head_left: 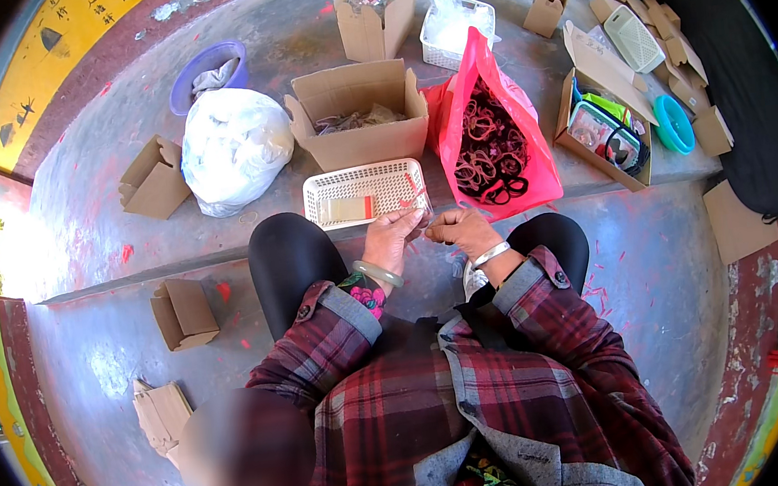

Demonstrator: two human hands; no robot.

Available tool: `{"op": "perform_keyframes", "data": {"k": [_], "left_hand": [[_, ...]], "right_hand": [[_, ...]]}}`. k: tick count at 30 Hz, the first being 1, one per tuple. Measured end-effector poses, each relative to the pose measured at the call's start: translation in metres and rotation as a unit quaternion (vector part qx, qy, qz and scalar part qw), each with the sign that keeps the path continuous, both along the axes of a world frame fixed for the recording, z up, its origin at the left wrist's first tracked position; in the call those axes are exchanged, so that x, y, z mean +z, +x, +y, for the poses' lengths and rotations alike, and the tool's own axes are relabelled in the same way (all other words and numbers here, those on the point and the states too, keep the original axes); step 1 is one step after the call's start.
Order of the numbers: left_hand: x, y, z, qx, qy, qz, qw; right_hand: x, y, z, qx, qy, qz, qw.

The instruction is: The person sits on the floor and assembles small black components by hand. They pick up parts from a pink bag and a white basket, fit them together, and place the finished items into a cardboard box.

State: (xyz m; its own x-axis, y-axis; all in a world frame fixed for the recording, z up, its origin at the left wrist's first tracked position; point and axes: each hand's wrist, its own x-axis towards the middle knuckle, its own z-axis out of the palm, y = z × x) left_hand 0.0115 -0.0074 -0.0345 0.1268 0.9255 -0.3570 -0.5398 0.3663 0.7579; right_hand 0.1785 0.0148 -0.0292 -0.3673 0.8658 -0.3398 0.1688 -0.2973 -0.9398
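Note:
My left hand (392,237) and my right hand (467,232) meet between my knees, just in front of a cream plastic basket (316,183). Both have thumb and fingers pinched together. Something small and partly see-through shows between the fingertips, too small to name. Inside the basket lies a flat, pale packet (341,210) with a red end. Thin red strips (418,190) show at its right side. To the right, a bright pink plastic bag (538,158) gapes, full of dark and pinkish loops (490,144) that look like hair ties.
Behind the basket stands an open cardboard box (361,143) with small clear packets. A stuffed white plastic bag (235,150) and a purple basin (176,95) sit left. Rightward are a carton of goods (637,172), a turquoise bowl (674,126) and stacked boxes. A raised concrete edge (149,275) runs across.

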Motion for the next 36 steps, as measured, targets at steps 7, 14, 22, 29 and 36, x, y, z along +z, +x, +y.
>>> {"op": "perform_keyframes", "data": {"k": [7,14,22,29,36], "left_hand": [[-0.002,0.003,-0.002,0.037,0.002,0.071,0.997],[0.008,0.018,-0.01,-0.054,0.034,0.076,0.995],[-0.005,0.014,-0.009,-0.042,0.047,0.086,0.994],[0.01,0.009,-0.007,-0.033,-0.016,0.078,0.996],[0.008,0.006,-0.004,-0.105,0.039,0.039,0.993]], "right_hand": [[0.019,-0.006,-0.002,-0.1,0.34,-0.304,0.884],[0.031,-0.012,-0.009,-0.033,0.561,-0.428,0.708],[0.036,-0.018,-0.016,0.025,0.605,-0.414,0.68],[0.023,-0.011,-0.006,0.049,0.538,-0.246,0.805],[0.025,0.015,0.016,-0.055,0.02,0.063,0.996]]}}
